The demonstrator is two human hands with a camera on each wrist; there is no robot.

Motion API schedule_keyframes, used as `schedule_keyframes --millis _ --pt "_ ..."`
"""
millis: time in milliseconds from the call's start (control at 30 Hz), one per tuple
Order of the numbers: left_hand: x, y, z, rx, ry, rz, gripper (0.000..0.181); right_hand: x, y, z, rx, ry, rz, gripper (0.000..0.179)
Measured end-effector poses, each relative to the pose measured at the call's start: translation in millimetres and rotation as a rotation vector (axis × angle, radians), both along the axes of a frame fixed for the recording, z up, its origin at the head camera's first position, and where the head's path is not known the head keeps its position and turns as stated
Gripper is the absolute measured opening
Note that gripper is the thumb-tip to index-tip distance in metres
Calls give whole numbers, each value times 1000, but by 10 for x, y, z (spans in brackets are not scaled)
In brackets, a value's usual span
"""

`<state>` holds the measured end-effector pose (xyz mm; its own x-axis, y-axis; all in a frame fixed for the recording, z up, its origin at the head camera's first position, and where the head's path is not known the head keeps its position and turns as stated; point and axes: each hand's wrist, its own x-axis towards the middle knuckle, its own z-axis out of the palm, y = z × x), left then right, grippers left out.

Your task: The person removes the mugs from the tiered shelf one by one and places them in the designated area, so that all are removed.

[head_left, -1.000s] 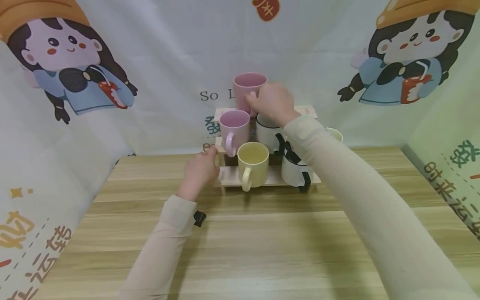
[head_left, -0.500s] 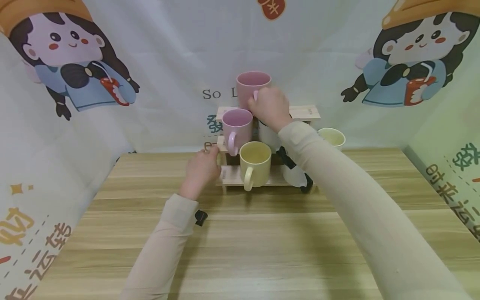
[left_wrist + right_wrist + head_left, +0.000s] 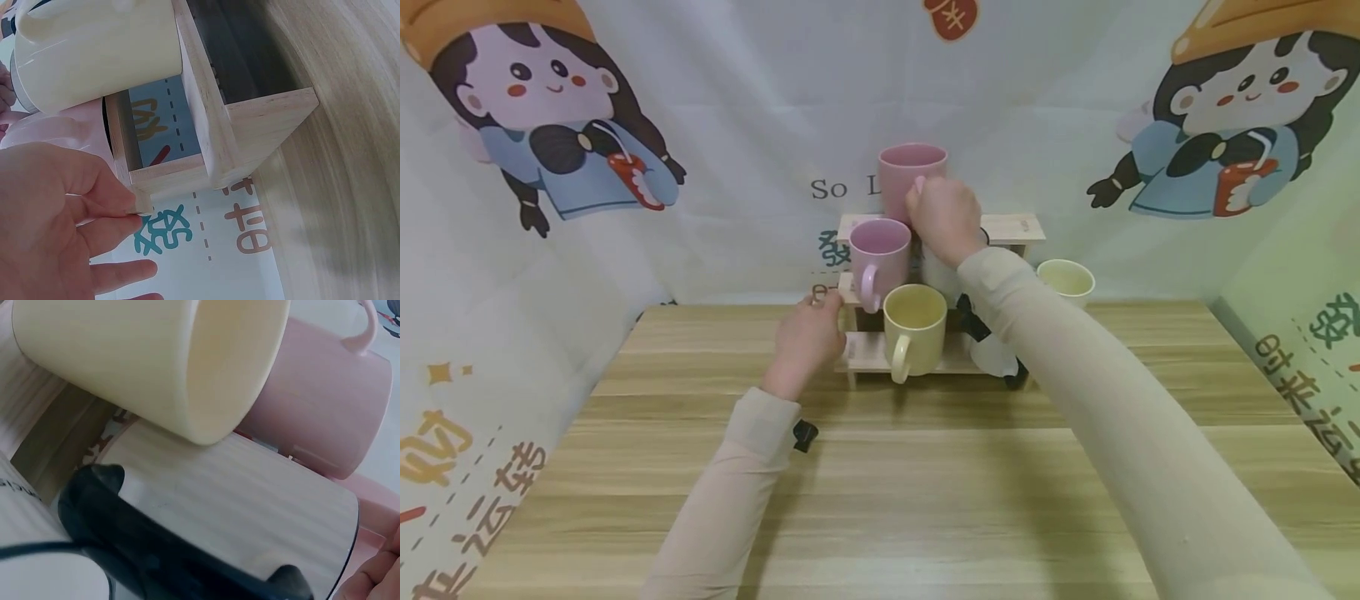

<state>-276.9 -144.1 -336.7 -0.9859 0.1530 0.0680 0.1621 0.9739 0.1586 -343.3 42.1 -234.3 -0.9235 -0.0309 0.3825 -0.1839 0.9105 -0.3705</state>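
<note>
In the head view my right hand (image 3: 946,218) grips the handle of a pink mug (image 3: 897,185) on the top shelf of a three-tier wooden rack (image 3: 1015,227). My left hand (image 3: 808,342) pinches the left end of the middle shelf between thumb and forefinger, as the left wrist view shows. On that middle shelf stand a lilac mug (image 3: 883,254) and a white mug (image 3: 250,500) with a black handle, partly behind my right hand. A pale yellow mug (image 3: 916,333) and another white mug (image 3: 992,357) occupy the bottom shelf; my right forearm partly covers the white one.
Behind the rack at right, a pale yellow cup (image 3: 1067,279) shows past my forearm. The rack stands toward the back of a wood-grain table (image 3: 880,492), close to a printed cloth backdrop (image 3: 760,125) that also hangs along both sides.
My right thumb, earlier out along the pink mug's side, has drawn in with the fingers at the handle. The head view has shifted slightly; my left hand stays on the rack.
</note>
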Motion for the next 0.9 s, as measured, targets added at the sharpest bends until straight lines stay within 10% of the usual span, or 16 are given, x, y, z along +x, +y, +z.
schedule_keyframes --millis 900 --pt "12 6 9 21 2 -3 42 -36 306 81 -31 84 5 42"
